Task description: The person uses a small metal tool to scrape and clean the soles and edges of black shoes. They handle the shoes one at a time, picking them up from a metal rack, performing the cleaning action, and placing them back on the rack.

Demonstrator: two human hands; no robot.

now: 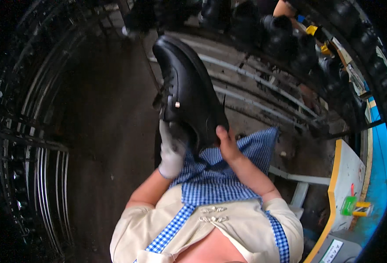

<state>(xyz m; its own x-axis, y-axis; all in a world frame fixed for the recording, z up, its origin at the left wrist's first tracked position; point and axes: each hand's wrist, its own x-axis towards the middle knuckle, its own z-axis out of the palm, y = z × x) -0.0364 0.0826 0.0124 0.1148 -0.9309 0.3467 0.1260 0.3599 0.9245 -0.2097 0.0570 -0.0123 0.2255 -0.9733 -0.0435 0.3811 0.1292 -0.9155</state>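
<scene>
Below the black shoe (191, 83) lies a blue checked apron (219, 186). At the shoe's opening is the white-gloved left hand (171, 154), one finger straight along its edge; the other fingers are too dark to tell how far they close. At the shoe's heel, the bare right hand (229, 144) grips with its thumb on the outer side, its other fingers mostly hidden. The shoe is held up, toe pointing away. Beyond it run metal rails (254, 101); farther, above its right side, dark shoes (279, 37) stand in rows.
</scene>
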